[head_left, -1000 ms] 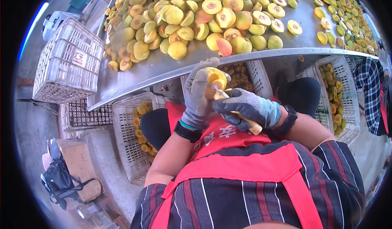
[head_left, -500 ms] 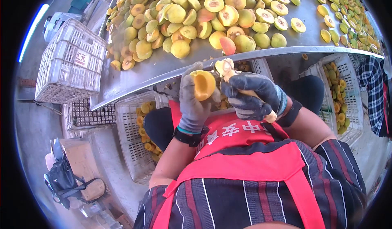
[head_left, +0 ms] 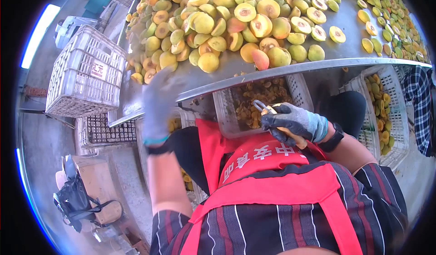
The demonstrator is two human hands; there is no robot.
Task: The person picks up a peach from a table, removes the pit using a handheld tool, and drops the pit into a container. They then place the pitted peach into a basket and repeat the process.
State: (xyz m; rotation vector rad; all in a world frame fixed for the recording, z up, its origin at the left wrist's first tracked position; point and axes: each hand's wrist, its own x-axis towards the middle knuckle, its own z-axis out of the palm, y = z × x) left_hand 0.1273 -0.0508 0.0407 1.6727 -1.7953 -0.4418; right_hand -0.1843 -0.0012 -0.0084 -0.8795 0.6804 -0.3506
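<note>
My right hand (head_left: 290, 124), in a grey and black glove, is closed around the wooden handle of a pitting tool (head_left: 284, 128) with a looped metal tip. It hangs over a white crate (head_left: 300, 91) of pits and scraps below the table edge. My left hand (head_left: 159, 102), gloved in grey, is raised at the table's front edge, smeared by motion. Its fingers are too blurred to read, and no fruit shows in it. Just beyond it lies a large pile of halved peaches (head_left: 208, 62) on the metal table (head_left: 200, 80).
A white crate (head_left: 86, 73) stands at the table's left end, with a dark crate (head_left: 106, 130) beneath. More crates of peach halves (head_left: 378, 112) sit on the floor either side of my legs. A checked sleeve (head_left: 415, 100) of another person shows at right. Bags (head_left: 77, 200) lie lower left.
The peach half has left my left hand, which has swung left and up toward the table edge. My right hand has lowered slightly; the pale piece at the tool's tip is gone.
</note>
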